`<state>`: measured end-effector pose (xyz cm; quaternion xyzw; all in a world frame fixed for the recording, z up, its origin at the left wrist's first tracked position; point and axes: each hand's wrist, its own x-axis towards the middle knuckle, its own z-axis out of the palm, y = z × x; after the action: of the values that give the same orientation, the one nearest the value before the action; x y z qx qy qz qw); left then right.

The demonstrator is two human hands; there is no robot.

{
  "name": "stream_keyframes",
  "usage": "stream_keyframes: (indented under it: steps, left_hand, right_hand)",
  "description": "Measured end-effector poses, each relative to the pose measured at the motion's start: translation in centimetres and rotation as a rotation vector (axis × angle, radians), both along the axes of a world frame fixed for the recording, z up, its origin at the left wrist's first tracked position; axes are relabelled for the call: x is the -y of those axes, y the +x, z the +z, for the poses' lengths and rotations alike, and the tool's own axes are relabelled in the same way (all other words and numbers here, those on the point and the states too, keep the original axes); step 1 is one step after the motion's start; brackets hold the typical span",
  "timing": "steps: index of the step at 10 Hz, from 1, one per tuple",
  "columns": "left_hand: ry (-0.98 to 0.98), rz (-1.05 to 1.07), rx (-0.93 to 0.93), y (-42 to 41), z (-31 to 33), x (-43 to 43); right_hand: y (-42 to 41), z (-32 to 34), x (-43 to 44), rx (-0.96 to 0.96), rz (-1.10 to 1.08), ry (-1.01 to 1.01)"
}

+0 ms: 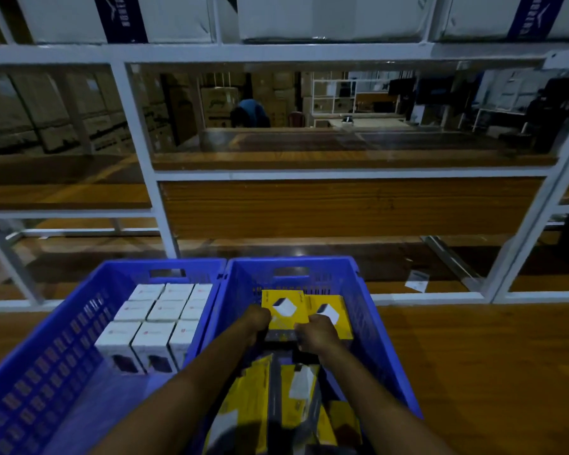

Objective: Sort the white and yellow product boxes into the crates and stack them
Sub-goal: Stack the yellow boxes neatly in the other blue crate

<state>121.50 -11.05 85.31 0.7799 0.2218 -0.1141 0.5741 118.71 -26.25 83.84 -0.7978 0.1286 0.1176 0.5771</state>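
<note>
Two blue crates stand side by side on the wooden floor. The left crate [60, 330] holds several white boxes [155, 323] packed in neat rows at its far end. The right crate [365, 310] holds yellow boxes: two upright ones [284, 307] at the far end and several loose ones [253, 402] lying tilted near me. My left hand [255, 321] grips the left side of the upright yellow box. My right hand [316, 334] grips its right side, beside the second yellow box [330, 311].
A white metal rack with wooden shelves [342, 208] stands right behind the crates. Large white cartons [326, 18] sit on top of it. A small plastic packet [417, 280] lies on the lowest shelf. A person in blue [250, 113] bends far behind.
</note>
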Motion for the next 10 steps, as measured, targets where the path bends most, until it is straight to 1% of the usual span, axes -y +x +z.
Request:
stream_keyframes:
  steps: [1, 2, 3, 4, 5, 6, 7, 9, 10]
  left_hand:
    - [-0.047, -0.002, -0.049, 1.2, -1.2, 0.5]
    - [-0.099, -0.015, -0.087, 1.5, -0.7, 1.1]
    - [-0.115, -0.026, -0.07, 2.9, -2.1, 1.0]
    - [-0.097, -0.032, -0.085, 3.6, -3.2, 1.6]
    - [-0.112, -0.033, -0.095, 3.6, -2.7, 2.0]
    - [-0.143, 0.002, -0.059, 3.7, -2.7, 1.7]
    - [-0.215, 0.087, -0.04, 4.3, -3.9, 1.7]
    - [-0.326, 0.201, -0.025, 3.9, -2.2, 2.0]
    - [-0.315, 0.209, -0.024, 4.3, -2.2, 2.0]
  right_hand:
    - [0.4, -1.5, -0.4, 0.109, 0.09, -0.421]
    - [0.5, -2.3, 0.0, 0.127, 0.111, -0.635]
    - [0.5, -2.5, 0.4, 0.141, 0.149, -0.707]
    - [0.8, -2.8, 0.8, 0.195, 0.176, -0.766]
    - [1.2, -3.0, 1.3, 0.226, 0.226, -0.779]
    - [1.2, -3.3, 1.8, 0.279, 0.267, -0.782]
    - [1.0, -3.3, 2.1, 0.331, 0.318, -0.811]
    - [1.8, -3.0, 2.6, 0.383, 0.426, -0.874]
    - [2.2, -3.2, 2.9, 0.403, 0.432, -0.875]
